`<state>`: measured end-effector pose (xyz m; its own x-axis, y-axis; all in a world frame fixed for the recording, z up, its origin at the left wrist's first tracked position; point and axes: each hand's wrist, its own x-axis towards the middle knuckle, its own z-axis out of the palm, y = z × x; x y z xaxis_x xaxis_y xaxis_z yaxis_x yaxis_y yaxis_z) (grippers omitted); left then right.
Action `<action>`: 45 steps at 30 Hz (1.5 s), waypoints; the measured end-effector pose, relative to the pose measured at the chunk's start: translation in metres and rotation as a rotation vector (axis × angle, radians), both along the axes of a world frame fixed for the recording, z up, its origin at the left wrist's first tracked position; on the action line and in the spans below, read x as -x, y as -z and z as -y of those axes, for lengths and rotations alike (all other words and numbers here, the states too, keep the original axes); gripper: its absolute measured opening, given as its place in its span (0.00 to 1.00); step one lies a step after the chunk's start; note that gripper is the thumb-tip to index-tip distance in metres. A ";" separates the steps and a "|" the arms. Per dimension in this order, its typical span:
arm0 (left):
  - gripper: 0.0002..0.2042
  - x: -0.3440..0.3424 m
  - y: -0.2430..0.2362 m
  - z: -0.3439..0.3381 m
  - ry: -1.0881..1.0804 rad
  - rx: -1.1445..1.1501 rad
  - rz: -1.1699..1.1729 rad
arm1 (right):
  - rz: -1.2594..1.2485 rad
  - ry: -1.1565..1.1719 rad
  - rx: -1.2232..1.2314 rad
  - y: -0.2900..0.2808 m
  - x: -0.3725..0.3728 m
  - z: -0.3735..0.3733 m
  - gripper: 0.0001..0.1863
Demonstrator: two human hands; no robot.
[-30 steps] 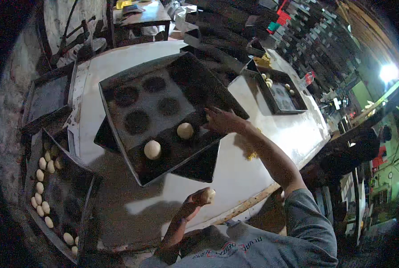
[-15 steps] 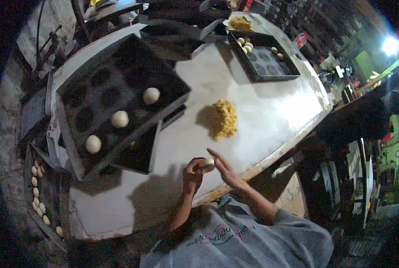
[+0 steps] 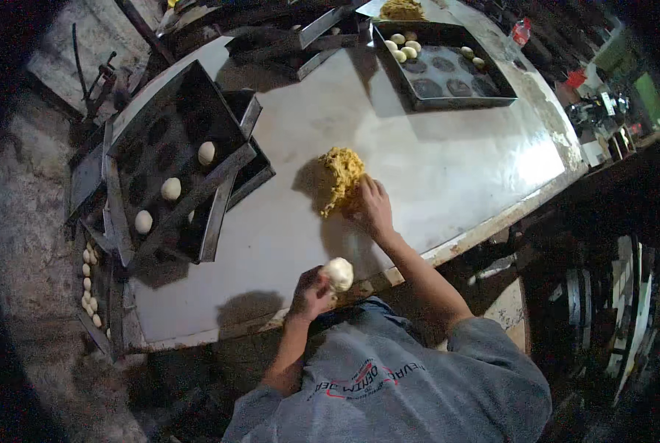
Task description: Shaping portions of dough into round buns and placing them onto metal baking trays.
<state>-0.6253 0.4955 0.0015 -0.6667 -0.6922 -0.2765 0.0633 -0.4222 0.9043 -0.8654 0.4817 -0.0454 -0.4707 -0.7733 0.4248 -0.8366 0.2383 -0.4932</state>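
My left hand (image 3: 311, 294) is closed round a pale dough ball (image 3: 339, 274), held above the table's near edge. My right hand (image 3: 375, 210) reaches forward over the table, its fingers bent into the near right side of a heap of yellow crumbly filling (image 3: 342, 171); the fingertips are partly hidden there. To the left, a dark metal baking tray (image 3: 175, 111) lies tilted on top of others, with three dough balls spaced in a row, one of them a round dough ball (image 3: 171, 189).
At the far right of the white table (image 3: 271, 221) sits another tray (image 3: 463, 103) with several dough balls. Behind it lies a second yellow heap (image 3: 402, 9). Lower left, a low tray (image 3: 102, 284) holds several balls. More dark trays (image 3: 300, 52) stand at the back.
My right hand has left the dough ball and moved forward to the yellow filling. The left hand keeps the ball, near the table's edge. The whole view has shifted.
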 end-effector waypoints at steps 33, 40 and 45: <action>0.13 -0.192 0.024 0.066 -0.077 -0.312 -0.309 | 0.880 -0.071 -0.222 -0.001 -0.083 -0.022 0.11; 0.11 -0.167 0.002 0.080 0.082 0.220 -0.038 | 1.106 -0.193 0.048 -0.078 -0.252 -0.022 0.11; 0.17 -0.146 0.004 0.067 0.069 0.019 -0.219 | 0.786 -0.041 -0.125 -0.118 -0.280 -0.036 0.12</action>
